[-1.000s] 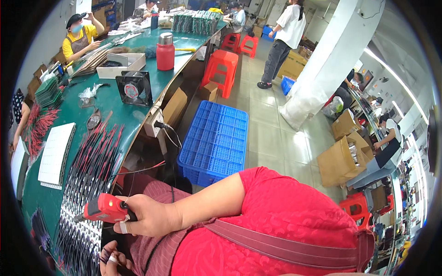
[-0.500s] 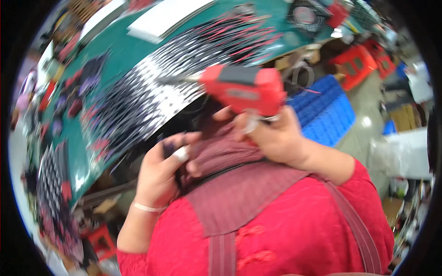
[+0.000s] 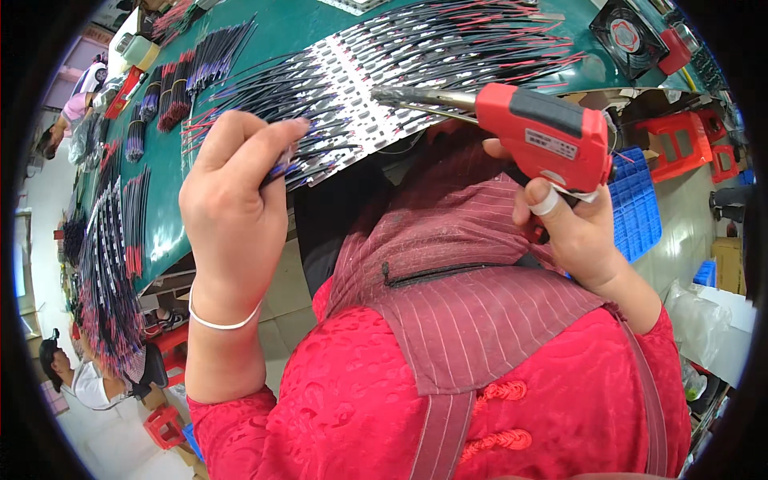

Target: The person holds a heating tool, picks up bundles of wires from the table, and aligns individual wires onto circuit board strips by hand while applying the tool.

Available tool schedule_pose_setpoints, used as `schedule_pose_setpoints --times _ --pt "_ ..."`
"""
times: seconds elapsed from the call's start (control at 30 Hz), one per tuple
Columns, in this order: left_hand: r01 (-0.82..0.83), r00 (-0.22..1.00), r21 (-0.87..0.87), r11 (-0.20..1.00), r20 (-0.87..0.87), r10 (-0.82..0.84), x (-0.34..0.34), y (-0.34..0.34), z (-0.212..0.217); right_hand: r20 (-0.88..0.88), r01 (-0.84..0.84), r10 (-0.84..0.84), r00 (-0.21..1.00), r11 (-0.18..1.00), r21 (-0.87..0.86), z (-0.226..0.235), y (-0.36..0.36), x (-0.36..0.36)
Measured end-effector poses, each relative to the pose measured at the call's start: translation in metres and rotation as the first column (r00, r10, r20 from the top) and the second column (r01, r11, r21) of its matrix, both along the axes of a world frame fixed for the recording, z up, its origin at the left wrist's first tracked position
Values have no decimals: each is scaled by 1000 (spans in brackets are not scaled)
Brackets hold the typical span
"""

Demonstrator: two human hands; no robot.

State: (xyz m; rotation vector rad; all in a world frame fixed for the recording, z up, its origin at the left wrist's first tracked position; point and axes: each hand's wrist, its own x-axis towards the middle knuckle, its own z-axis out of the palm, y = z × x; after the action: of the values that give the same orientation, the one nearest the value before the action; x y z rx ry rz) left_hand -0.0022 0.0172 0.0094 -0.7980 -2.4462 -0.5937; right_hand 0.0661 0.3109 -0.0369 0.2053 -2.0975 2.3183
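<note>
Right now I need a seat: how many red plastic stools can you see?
4: two red stools at upper right beyond the green table, two at lower left. Others may be hidden.

Bright, even indoor light, sharp at centre, with strong fisheye bending and black vignette at the rim.

Electronics assembly workshop: long green counter (image 3: 172, 208) w/ rows of wired strips (image 3: 376, 72), red stools (image 3: 672, 144), co-workers nearby.
</note>
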Motion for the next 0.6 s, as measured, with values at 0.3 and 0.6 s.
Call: schedule_pose_setpoints --times 0.3,0.6 --pt "101 984 -222 970 -121 -130 -19 10 -33 61 0 -1 998 1000 14 4 7 11" --pt "123 975 -265 956 -146 -166 -25 12 -40 100 -13 8 995 999 48 3 7 8"
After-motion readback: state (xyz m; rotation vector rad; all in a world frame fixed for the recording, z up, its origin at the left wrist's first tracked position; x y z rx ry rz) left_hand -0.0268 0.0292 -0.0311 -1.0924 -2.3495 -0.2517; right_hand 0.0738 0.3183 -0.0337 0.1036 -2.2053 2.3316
